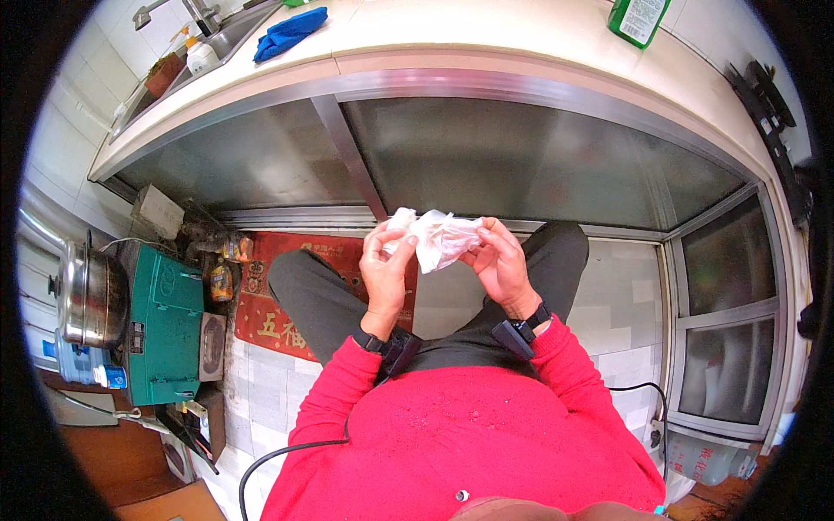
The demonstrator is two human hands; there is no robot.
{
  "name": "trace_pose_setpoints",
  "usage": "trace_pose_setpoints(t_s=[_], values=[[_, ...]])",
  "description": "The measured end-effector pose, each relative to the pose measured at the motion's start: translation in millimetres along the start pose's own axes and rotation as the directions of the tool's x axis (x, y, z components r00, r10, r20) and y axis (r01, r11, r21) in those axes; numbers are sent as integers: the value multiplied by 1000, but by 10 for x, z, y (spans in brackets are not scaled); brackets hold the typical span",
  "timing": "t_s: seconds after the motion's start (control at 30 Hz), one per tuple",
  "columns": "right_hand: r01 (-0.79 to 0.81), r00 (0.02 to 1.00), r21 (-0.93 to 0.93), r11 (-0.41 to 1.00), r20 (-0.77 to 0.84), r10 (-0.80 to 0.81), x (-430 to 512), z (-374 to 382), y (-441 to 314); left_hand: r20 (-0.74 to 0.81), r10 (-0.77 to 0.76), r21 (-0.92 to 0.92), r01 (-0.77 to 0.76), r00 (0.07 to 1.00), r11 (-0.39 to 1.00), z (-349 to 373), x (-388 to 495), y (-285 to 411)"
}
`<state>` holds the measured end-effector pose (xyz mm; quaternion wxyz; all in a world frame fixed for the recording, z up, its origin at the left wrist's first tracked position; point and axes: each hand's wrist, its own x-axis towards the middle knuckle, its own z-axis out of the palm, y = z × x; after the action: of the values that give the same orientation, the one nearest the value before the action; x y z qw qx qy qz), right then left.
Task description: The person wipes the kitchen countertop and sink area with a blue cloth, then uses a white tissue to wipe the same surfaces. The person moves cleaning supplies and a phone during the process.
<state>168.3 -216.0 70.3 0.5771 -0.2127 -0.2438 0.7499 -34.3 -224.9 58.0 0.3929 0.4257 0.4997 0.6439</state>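
Observation:
A crumpled white piece, thin like a plastic bag or tissue (446, 241), is spread between my two hands above my lap. My left hand (388, 264) pinches its left end between thumb and fingers. The right end is gripped by the fingertips of my right hand (498, 260). Whether anything lies inside the white folds, I cannot tell. Both wrists carry black straps with dark boxy devices.
Ahead runs a counter (417, 58) with a blue cloth (290, 34), a green bottle (638, 23) and a sink (238, 36). A green metal stove (166, 325) and steel pot (94, 293) stand left. A red mat (293, 312) lies on the floor; black cables hang by both arms.

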Motion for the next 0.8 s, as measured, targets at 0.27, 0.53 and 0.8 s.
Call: trace_pose_setpoints(t_s=[0.27, 0.53, 0.8], values=[[-100, 994, -102, 990, 40, 104, 1, 7, 47, 278, 2, 202, -61, 961, 978, 106, -74, 134], [-76, 995, -89, 993, 62, 82, -26, -34, -4, 149, -59, 170, 33, 987, 985, -23, -6, -87], [-24, 999, -8, 1000, -23, 24, -58, -122, -74, 1, -286, -398, 262, 958, 879, -184, 55, -270]])
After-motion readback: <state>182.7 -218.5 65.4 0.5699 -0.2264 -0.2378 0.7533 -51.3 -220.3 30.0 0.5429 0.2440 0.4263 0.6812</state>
